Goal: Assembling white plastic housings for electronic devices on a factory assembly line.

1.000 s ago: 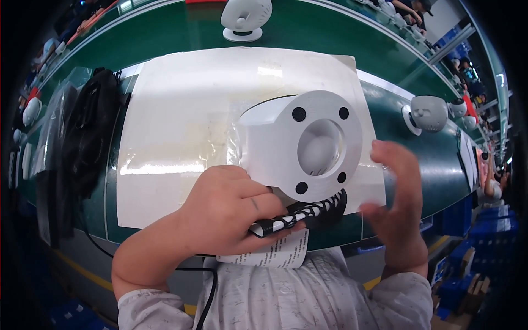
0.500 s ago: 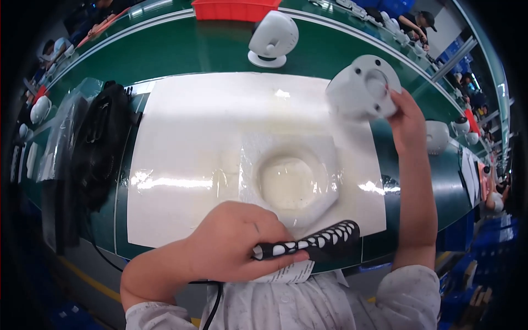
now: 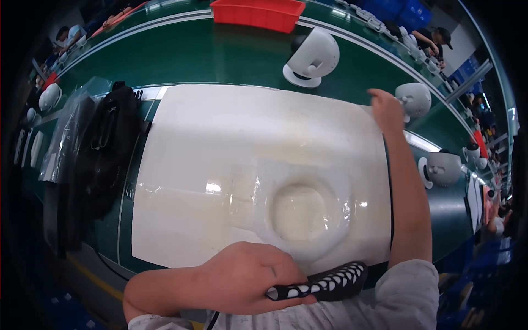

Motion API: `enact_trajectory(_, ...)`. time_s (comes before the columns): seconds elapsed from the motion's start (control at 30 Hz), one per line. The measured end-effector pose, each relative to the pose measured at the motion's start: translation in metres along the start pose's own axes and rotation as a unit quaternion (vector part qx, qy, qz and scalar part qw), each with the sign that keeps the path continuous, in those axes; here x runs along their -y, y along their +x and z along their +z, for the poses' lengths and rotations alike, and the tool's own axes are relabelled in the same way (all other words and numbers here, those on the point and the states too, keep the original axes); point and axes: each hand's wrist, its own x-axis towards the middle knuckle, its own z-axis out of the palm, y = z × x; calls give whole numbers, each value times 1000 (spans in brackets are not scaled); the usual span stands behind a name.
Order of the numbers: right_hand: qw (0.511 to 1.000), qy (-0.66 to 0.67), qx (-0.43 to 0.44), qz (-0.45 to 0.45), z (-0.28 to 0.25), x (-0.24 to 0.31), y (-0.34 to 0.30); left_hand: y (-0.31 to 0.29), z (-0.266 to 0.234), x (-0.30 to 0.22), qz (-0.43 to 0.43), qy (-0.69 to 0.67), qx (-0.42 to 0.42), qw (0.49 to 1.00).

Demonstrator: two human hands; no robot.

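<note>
My left hand is closed around a black handheld tool with rows of white ovals along it, held low over the near edge of the mat. At the mat's far right corner my right hand is raised with nothing visible in it, its fingers loosely apart. A white rounded camera unit stands on a base just right of that hand. In front of me, a pale ring-shaped holder with a round hollow lies on the white mat, under shiny clear film.
Another white camera unit stands beyond the mat, near a red bin. A further unit is at the right. To the left lie a black bag and clear plastic bags. People work at far benches.
My right hand has let go of the white camera unit it held, and a unit now stands beside it. My left hand keeps the black tool. The view has shifted slightly.
</note>
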Motion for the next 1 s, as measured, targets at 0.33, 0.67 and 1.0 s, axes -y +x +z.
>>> enact_trajectory(0.33,993,51,-60,-88,63,116,18,9,-4,7,-10,-87,76,993)
enact_trajectory(0.67,799,594,-56,82,-91,138,-62,-1,4,6,10,-5,128,992)
enact_trajectory(1.0,626,713,211,234,-139,146,-144,5,4,-1,157,-47,67,984)
